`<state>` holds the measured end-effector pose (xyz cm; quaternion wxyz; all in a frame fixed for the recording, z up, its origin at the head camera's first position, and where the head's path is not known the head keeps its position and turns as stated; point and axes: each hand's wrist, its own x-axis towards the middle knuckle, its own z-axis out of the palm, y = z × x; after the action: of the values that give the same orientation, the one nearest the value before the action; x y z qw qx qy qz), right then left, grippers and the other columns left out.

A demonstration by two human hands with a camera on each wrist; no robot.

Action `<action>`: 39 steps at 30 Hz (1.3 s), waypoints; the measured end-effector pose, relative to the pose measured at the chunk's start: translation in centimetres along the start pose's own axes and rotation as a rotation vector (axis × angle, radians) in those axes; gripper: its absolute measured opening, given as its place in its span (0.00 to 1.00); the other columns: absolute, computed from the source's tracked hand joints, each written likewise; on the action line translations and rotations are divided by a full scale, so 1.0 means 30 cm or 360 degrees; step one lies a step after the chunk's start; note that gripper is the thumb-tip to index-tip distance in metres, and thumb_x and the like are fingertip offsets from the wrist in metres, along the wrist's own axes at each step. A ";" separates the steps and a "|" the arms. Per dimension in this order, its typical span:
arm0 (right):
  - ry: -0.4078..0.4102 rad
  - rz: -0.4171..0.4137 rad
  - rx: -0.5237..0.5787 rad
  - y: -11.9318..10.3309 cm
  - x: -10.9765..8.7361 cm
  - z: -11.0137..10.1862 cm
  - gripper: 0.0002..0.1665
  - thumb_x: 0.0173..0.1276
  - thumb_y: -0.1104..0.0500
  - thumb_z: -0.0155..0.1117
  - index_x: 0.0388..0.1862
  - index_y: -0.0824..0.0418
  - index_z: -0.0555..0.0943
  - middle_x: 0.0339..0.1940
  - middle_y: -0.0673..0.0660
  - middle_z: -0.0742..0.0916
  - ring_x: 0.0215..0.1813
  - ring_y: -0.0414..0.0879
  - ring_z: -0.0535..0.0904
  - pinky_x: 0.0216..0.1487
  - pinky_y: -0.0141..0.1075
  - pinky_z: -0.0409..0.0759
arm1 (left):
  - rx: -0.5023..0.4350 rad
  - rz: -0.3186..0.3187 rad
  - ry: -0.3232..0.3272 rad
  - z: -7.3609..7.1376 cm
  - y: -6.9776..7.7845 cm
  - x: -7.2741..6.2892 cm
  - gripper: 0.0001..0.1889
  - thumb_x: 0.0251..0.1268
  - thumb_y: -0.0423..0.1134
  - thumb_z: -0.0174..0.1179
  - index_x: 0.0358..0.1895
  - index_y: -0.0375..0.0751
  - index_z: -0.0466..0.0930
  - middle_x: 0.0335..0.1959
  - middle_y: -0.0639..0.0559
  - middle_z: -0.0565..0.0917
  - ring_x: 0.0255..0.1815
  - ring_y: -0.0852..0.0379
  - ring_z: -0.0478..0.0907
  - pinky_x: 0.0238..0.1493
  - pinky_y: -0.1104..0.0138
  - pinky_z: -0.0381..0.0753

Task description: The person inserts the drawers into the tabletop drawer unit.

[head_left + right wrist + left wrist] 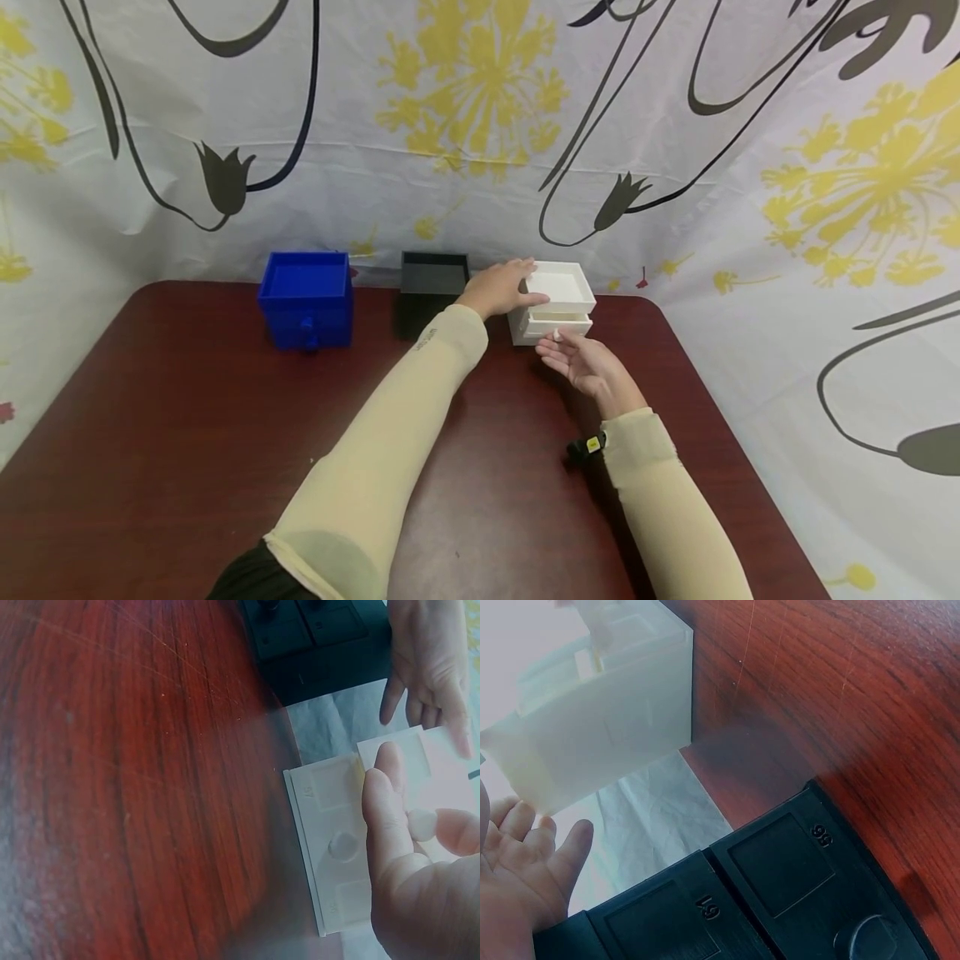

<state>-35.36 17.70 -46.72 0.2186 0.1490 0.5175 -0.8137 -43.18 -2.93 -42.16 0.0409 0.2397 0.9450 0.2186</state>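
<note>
A small white drawer box (pixel 564 286) stands at the table's far right, its upper drawer (pixel 562 318) partly pulled out. My right hand (pixel 594 368) is at the front of it. In the right wrist view, thumb and fingers pinch the round white drawer knob (pixel 422 823). Below that drawer is a second, closed drawer (pixel 319 817) with its own round knob (pixel 345 846). My left hand (pixel 495 287) lies against the white box's left side and top edge, its fingers stretched out; the left wrist view shows the hand (pixel 532 862) beside the box's wall (pixel 615 735).
A black drawer box (pixel 427 287) stands just left of the white one, under my left forearm. Farther left is a blue drawer box (pixel 307 296) with a knob on its front. A patterned cloth (pixel 480 208) hangs behind the dark red wooden table (pixel 187 433).
</note>
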 end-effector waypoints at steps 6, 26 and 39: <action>-0.0008 -0.0008 -0.0015 -0.004 0.000 0.004 0.08 0.84 0.58 0.48 0.53 0.63 0.68 0.41 0.60 0.89 0.44 0.49 0.88 0.50 0.38 0.85 | -0.0018 -0.0009 -0.0006 -0.003 -0.001 -0.002 0.43 0.68 0.71 0.53 0.82 0.57 0.57 0.83 0.55 0.55 0.81 0.52 0.53 0.75 0.53 0.60; 0.0021 -0.0019 0.0020 -0.008 0.023 0.013 0.07 0.84 0.59 0.48 0.54 0.62 0.67 0.40 0.60 0.89 0.43 0.48 0.88 0.49 0.38 0.85 | -0.0006 0.0006 0.0009 0.008 -0.014 0.011 0.43 0.68 0.71 0.54 0.81 0.56 0.58 0.82 0.55 0.55 0.81 0.51 0.54 0.75 0.52 0.61; 0.0030 -0.0020 0.0030 -0.021 0.040 0.027 0.08 0.83 0.60 0.49 0.51 0.64 0.72 0.41 0.60 0.89 0.46 0.49 0.88 0.50 0.38 0.85 | 0.0012 0.0010 -0.0004 0.007 -0.008 0.005 0.43 0.68 0.72 0.52 0.81 0.57 0.58 0.83 0.56 0.54 0.81 0.50 0.53 0.75 0.51 0.61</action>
<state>-36.73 16.95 -46.46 0.2072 0.1552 0.5129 -0.8185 -43.38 -2.96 -42.45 0.0405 0.2433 0.9450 0.2149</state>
